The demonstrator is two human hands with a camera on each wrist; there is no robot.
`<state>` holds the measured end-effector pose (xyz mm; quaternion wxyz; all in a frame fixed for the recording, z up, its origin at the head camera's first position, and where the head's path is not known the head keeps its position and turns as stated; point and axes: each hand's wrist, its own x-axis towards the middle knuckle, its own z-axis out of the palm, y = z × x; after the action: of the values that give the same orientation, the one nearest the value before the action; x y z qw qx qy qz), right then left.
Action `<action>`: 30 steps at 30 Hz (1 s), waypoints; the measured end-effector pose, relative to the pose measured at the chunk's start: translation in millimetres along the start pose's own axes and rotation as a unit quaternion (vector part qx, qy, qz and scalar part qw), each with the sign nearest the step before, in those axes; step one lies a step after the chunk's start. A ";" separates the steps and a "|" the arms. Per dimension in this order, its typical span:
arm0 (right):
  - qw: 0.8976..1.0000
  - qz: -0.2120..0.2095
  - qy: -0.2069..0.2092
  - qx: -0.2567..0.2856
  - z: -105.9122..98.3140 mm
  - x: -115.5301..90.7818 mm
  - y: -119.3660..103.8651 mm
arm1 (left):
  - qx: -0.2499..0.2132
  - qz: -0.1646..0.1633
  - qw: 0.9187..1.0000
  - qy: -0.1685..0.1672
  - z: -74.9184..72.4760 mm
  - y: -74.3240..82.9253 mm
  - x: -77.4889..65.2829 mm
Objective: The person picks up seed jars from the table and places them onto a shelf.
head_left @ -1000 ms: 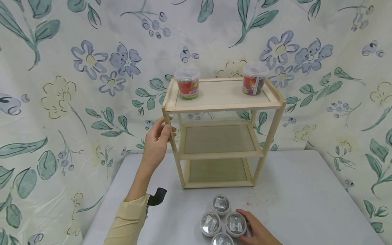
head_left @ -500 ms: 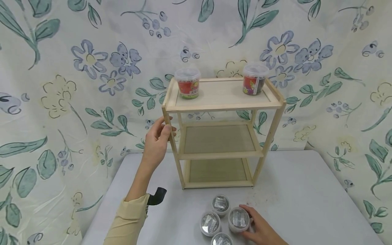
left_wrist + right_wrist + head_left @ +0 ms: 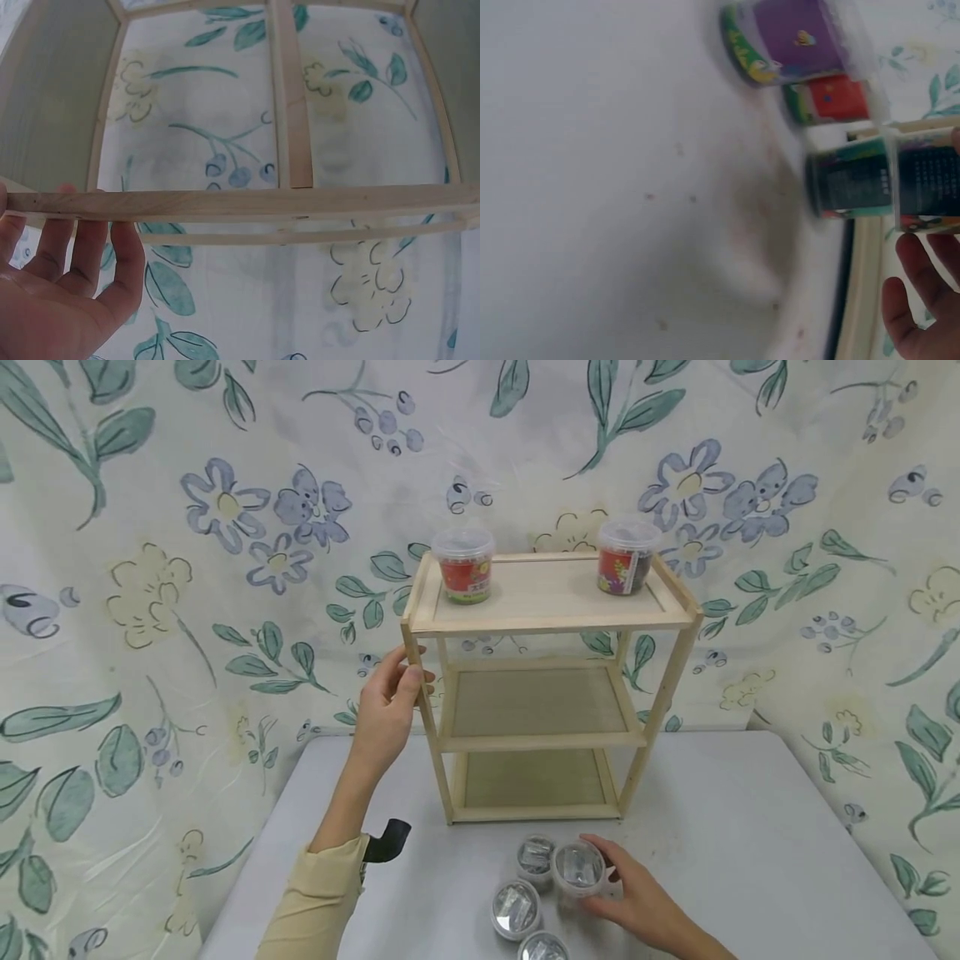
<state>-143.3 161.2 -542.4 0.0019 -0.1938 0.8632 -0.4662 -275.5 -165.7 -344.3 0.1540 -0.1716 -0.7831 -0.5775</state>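
Observation:
A wooden three-tier shelf (image 3: 542,742) stands on the table. My left hand (image 3: 386,706) grips its front left post (image 3: 225,204), with the fingers bent around the wood in the left wrist view. In the head view my right hand (image 3: 637,893) holds a clear-lidded plastic tub (image 3: 579,870) by its side, raised off the table. The held tub's dark printed label (image 3: 930,184) shows in the right wrist view. Beside it are three similar tubs: a back one (image 3: 535,860), a left one (image 3: 516,910) and a front one (image 3: 543,948), partly cut off by the frame edge.
On the shelf's top tier are a red-labelled tub (image 3: 467,578) at the left and another tub (image 3: 624,568) at the right. The white table (image 3: 735,843) extends to both sides. A floral cloth (image 3: 262,593) hangs behind. A black strap (image 3: 388,841) juts from my left wrist.
My right hand has drawn its tub away from the group, then lifted it and moved it toward the shelf. The back tub has shifted slightly. My left hand stays on the post.

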 end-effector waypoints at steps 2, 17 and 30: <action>1.000 0.013 -0.008 0.003 -4.8 4.7 -5.3 | 0.000 -0.001 1.000 0.000 0.3 0.5 -0.1; 0.999 -0.035 0.008 -0.009 -27.0 45.4 -38.6 | -0.003 0.003 1.000 0.002 0.3 -1.1 0.2; 0.998 -0.058 0.004 -0.003 -35.4 89.4 -77.9 | -0.009 0.002 1.000 0.001 -0.6 -2.0 1.2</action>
<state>-206.6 121.4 -443.8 -0.0291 -0.2418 0.8517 -0.4640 -277.4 -166.7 -345.3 0.1541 -0.1738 -0.7774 -0.5845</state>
